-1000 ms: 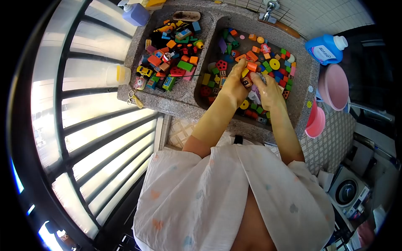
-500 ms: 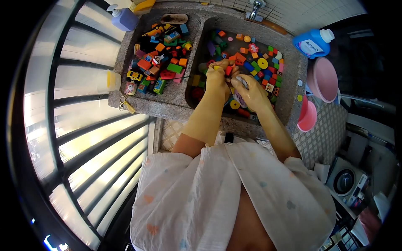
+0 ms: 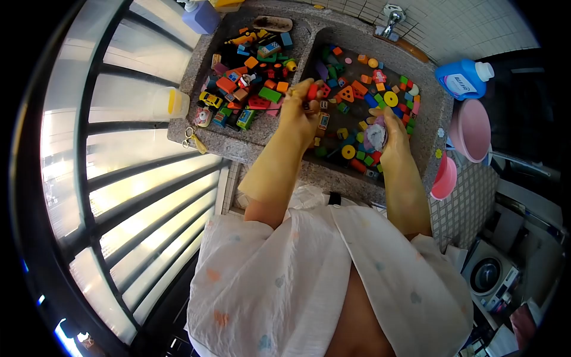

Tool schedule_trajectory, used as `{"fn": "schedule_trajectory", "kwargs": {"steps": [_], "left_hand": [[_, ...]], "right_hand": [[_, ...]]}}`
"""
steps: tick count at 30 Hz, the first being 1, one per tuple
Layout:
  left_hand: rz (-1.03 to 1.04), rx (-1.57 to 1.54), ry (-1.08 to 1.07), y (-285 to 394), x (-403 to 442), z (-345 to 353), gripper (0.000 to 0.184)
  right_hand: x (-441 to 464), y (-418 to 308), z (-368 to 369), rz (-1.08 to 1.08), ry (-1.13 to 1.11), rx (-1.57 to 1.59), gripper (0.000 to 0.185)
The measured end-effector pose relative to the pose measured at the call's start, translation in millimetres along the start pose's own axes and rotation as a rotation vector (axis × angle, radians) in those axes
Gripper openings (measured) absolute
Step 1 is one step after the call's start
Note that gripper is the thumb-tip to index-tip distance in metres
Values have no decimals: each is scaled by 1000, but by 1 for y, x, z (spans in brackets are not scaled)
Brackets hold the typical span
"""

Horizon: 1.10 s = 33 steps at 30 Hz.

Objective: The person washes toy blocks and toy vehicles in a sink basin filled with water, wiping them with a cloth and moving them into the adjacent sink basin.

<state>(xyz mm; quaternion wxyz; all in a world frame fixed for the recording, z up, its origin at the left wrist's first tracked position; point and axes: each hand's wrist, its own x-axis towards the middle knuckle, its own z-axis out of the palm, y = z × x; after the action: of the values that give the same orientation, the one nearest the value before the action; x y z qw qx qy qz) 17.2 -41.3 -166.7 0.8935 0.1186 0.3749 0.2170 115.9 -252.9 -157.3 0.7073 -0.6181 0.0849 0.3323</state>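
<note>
Long yellowish gloves cover both hands. My left hand (image 3: 301, 113) is over the divider between the two stone basins, its fingers closed round a small red toy block (image 3: 312, 91). Anything else in that hand is hard to make out. My right hand (image 3: 393, 134) grips a crumpled white and purple cloth (image 3: 375, 137) above the right basin. Colourful toy blocks lie around it, among them a yellow disc (image 3: 348, 152) with a hole. In the left basin are more toys, including a yellow toy car (image 3: 211, 100) and a green block (image 3: 270, 94).
The stone sink (image 3: 226, 149) has a tap (image 3: 392, 22) at the back. A blue detergent bottle (image 3: 461, 80) and pink basins (image 3: 474, 131) are on the right. On the left are a clear container (image 3: 171, 103), a purple pump bottle (image 3: 201, 18) and a key ring (image 3: 189, 135).
My hands have come apart. The left hand has moved left to the divider with the red block; the right hand, with the cloth, has moved right. The whole view has shifted slightly.
</note>
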Motion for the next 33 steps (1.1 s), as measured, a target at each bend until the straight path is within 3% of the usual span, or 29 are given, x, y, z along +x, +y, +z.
{"fn": "schedule_trajectory", "kwargs": {"steps": [3,5,8,12,16,19,20,21,23,24,25,26,29,30,31,33], "left_hand": [[535,417,-26,63,15,-33,16],[733,631,104,103,17,-27,19],[905,1000,199,144,34,-32,25],[829,1029,108,161,35,-35,41],[833,1206,105,157,27,-24,41],[1443,1937,421,142,32,1,49],[1407,1946,364,129,30,16,48],[1527,1953,210,114,38,26,41],[1285,1908,-120,68,61,41,32],[993,2002,-213,45,84,42,35],[719,2224,-223,23,107,52,42],[589,2402,-240,2,149,50,32],[225,2801,-418,-40,222,74,43],[563,2480,-498,-49,241,47,48],[385,2553,-513,-55,236,59,54],[394,2732,-496,-79,255,38,58]], "right_hand": [[6,15,-10,14,4,59,41],[10,20,-12,85,70,57,38],[15,27,-16,88,67,12,40],[20,30,-20,78,77,18,39],[18,26,-23,82,83,45,38],[16,26,-34,123,117,51,37],[16,28,-37,139,117,54,36],[19,35,-44,135,127,63,36],[26,50,-62,97,104,121,34],[24,48,-64,111,155,126,35],[23,46,-67,95,169,131,35],[20,44,-71,129,189,152,37],[-1,17,-72,103,213,87,47],[-5,14,-75,90,238,52,49],[-9,13,-79,88,264,18,52],[-15,26,-96,130,342,105,42]]}}
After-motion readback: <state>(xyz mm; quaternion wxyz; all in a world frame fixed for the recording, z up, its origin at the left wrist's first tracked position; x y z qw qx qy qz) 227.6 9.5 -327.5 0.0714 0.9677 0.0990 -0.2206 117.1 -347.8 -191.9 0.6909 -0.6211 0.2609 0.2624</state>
